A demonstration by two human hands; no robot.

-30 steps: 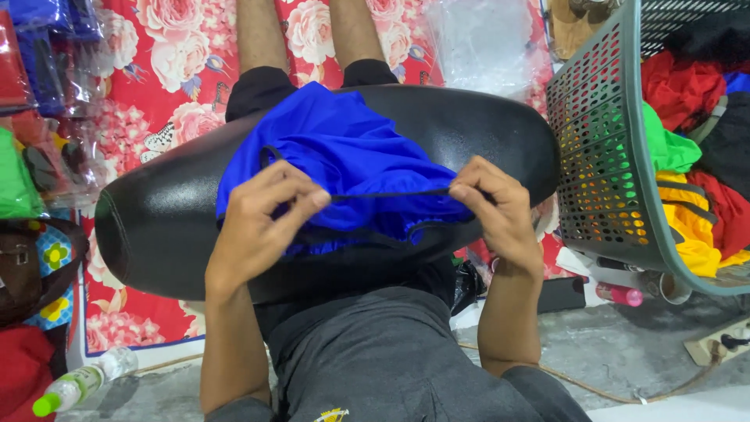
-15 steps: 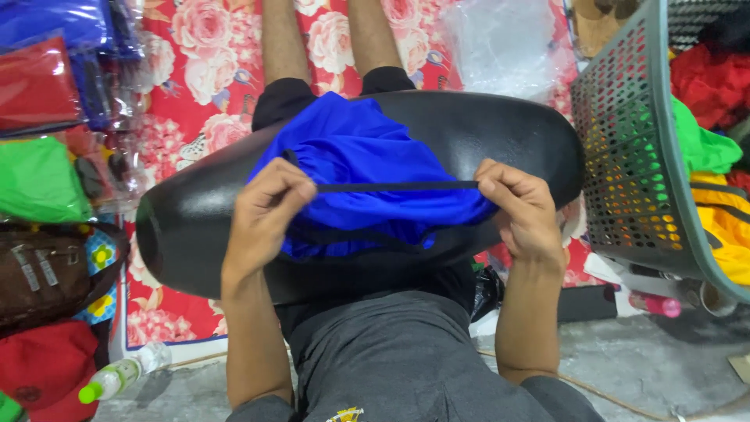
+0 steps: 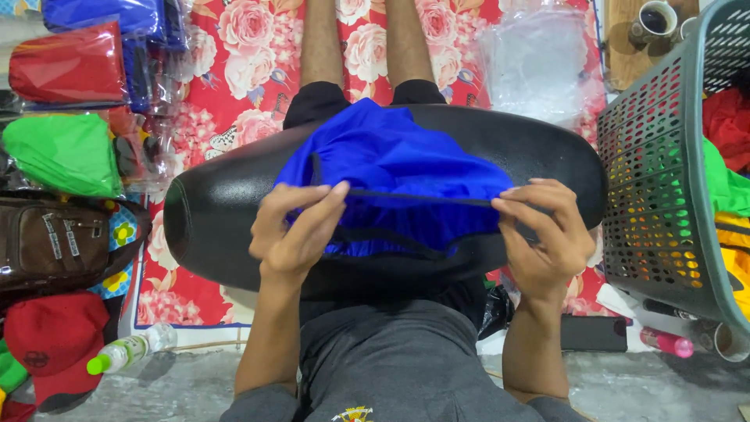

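A blue fabric piece (image 3: 391,156) with black trim lies over a black oval board (image 3: 219,227) that rests across my lap. My left hand (image 3: 293,230) pinches the dark edge band of the blue fabric at its left end. My right hand (image 3: 543,234) grips the same band at its right end, so the band is stretched straight between both hands. My legs run out beyond the board onto a red floral mat (image 3: 250,47).
A grey-green perforated basket (image 3: 664,195) with red, green and yellow cloth stands at the right. Bagged red, green and blue fabric pieces (image 3: 66,152) are stacked at the left beside a brown bag (image 3: 55,242). A red cap (image 3: 51,336), a bottle (image 3: 129,352) and clear plastic bags (image 3: 539,59) lie around.
Both hands have drawn the fabric's black edge band taut and straight between them. The view has shifted slightly, with the basket further right.
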